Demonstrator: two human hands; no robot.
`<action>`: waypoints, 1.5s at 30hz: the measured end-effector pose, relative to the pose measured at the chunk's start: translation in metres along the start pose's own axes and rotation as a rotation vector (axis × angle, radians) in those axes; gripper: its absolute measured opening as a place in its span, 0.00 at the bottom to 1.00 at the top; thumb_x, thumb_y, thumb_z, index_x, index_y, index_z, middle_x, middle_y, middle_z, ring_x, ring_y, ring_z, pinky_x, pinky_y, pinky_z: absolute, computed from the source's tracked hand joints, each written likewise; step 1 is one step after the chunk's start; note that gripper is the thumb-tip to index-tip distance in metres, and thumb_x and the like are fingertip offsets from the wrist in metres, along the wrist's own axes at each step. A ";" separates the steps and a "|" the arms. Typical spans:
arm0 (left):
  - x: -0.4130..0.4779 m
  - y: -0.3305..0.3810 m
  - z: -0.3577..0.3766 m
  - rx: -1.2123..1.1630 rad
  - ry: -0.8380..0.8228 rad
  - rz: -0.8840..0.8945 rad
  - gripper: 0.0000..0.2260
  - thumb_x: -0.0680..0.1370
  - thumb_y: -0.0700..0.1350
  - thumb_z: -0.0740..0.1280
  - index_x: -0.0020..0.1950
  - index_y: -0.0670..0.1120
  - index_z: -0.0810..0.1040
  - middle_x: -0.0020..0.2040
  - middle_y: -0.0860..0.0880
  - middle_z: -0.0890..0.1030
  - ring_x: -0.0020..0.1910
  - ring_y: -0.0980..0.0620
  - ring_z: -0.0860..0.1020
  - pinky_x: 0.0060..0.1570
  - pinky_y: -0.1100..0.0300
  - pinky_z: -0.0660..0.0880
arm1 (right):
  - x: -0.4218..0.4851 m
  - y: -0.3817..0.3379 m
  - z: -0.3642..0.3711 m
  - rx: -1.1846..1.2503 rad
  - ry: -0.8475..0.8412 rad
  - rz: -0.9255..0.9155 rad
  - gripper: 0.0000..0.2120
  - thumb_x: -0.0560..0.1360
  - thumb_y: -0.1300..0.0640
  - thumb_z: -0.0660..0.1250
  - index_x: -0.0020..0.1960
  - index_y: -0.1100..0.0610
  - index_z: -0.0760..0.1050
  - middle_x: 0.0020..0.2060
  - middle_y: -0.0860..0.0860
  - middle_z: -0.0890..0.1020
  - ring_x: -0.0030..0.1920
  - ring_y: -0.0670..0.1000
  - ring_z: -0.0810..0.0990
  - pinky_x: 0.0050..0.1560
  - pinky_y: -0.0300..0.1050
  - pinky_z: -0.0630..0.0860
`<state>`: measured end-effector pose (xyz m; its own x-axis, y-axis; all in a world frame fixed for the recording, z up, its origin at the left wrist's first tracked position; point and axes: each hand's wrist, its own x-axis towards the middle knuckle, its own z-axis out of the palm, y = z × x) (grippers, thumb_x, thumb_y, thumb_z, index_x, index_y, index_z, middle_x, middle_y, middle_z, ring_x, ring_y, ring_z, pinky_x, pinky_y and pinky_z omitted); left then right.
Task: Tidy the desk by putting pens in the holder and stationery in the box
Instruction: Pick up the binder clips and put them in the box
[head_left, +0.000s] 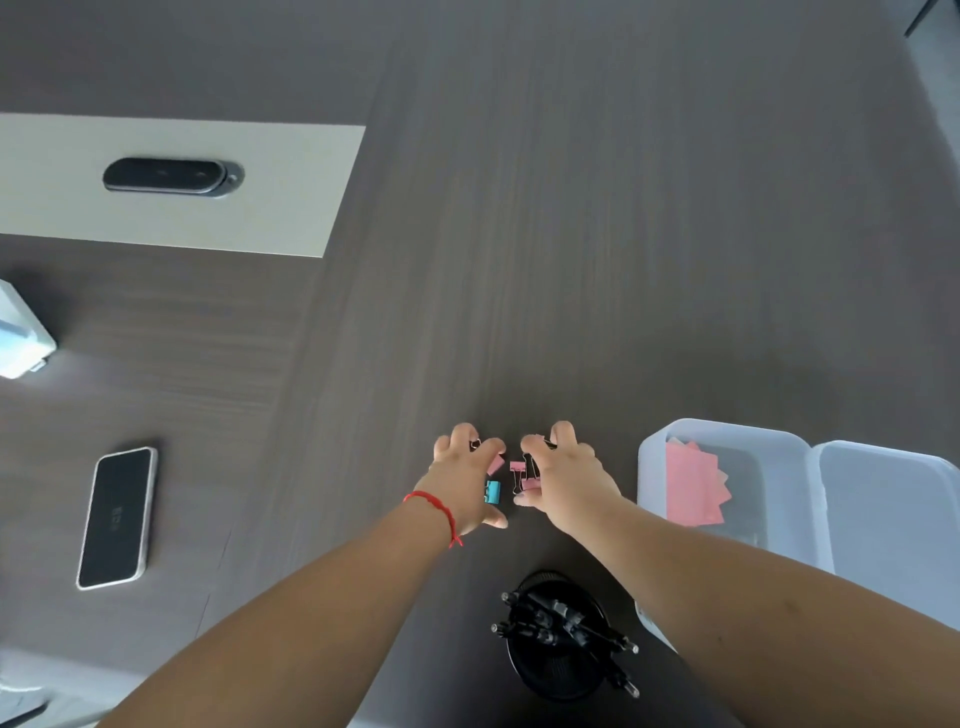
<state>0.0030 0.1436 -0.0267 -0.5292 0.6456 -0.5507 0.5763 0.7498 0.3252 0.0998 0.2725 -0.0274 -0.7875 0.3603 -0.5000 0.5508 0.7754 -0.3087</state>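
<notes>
Both my hands reach over a small pile of binder clips on the dark desk. My left hand (465, 480), with a red string on the wrist, curls over a blue binder clip (492, 491) and a pink one (496, 464). My right hand (563, 480) closes its fingers around pink binder clips (519, 470). A clear plastic box (675, 441) with its lid open lies to the right and holds pink sticky notes (693, 488). A black mesh pen holder (558, 670) full of black pens stands near me, between my forearms.
A phone (117, 517) lies face up at the left. Farther back on the left, a black oval device (171, 176) rests on a pale panel (291, 182). A white object (21, 332) pokes in at the left edge.
</notes>
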 end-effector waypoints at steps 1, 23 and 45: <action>0.000 0.001 0.003 0.009 0.011 0.008 0.36 0.65 0.54 0.77 0.68 0.55 0.66 0.67 0.48 0.60 0.66 0.44 0.61 0.61 0.49 0.75 | -0.001 0.000 0.001 -0.014 0.006 -0.018 0.27 0.73 0.46 0.70 0.68 0.47 0.63 0.64 0.55 0.63 0.56 0.59 0.73 0.51 0.51 0.78; 0.002 0.014 0.019 -0.098 0.068 0.039 0.15 0.75 0.38 0.64 0.61 0.45 0.74 0.59 0.45 0.69 0.54 0.43 0.73 0.54 0.52 0.75 | 0.007 -0.012 -0.001 -0.032 -0.110 0.040 0.23 0.69 0.51 0.72 0.60 0.48 0.66 0.59 0.55 0.63 0.52 0.58 0.71 0.46 0.50 0.79; 0.008 0.025 0.025 -0.120 0.101 0.004 0.15 0.76 0.37 0.60 0.62 0.47 0.70 0.60 0.48 0.71 0.60 0.46 0.71 0.52 0.54 0.77 | -0.001 -0.008 0.003 0.002 -0.061 0.030 0.20 0.76 0.49 0.66 0.64 0.55 0.69 0.62 0.52 0.70 0.55 0.61 0.72 0.50 0.48 0.73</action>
<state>0.0290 0.1633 -0.0425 -0.5903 0.6554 -0.4711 0.5031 0.7552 0.4202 0.0976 0.2643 -0.0273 -0.7522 0.3515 -0.5574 0.5749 0.7635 -0.2943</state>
